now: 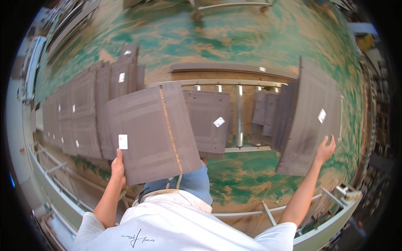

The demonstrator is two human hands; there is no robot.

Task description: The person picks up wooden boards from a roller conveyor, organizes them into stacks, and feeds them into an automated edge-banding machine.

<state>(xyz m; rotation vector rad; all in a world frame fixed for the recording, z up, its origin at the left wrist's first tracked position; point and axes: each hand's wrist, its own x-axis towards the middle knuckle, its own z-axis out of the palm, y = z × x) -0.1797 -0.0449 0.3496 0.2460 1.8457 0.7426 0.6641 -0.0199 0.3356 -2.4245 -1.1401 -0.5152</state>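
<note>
Green floor (247, 169) surrounds us. Our left hand (118, 168) grips a board (146, 121) toward two o'clock; our right hand (325, 150), fingers apart, adjoins a panel (307, 121) toward eleven.

Left panel (146, 131): grey-brown, rectangular, flat; white label (122, 142) by its left edge, tan groove (171, 129) running lengthwise right of centre. Held up, slightly rotated, face up, partly over the thighs. Right panel (312, 113): same colour, white label (321, 116), steeply tilted, small holes along the left edge. Slightly blurred; can't tell if its bottom is supported.
</note>
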